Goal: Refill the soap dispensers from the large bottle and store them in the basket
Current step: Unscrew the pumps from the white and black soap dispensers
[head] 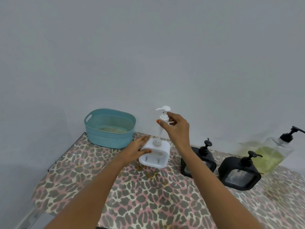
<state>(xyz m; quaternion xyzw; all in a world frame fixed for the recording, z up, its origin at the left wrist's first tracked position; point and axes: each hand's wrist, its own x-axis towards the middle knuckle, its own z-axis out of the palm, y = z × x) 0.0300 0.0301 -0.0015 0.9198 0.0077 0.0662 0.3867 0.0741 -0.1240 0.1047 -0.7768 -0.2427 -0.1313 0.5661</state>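
A white soap dispenser [158, 154] stands on the table's middle, its neck uncovered. My left hand [137, 150] grips its left side, thumb on the front. My right hand [176, 128] pinches the collar of the white pump head [164, 114], lifted above the neck with its tube hanging down to the opening. Two black dispensers [198, 161] [239, 174] stand to the right with pumps on. The large clear bottle [270, 154] of yellow-green soap, with a black pump, stands at the far right. The teal basket [109, 128] sits at the back left.
The table carries a leopard-print cloth [148, 195]; its left edge runs from the basket toward me. A plain grey wall stands right behind the basket and the bottle.
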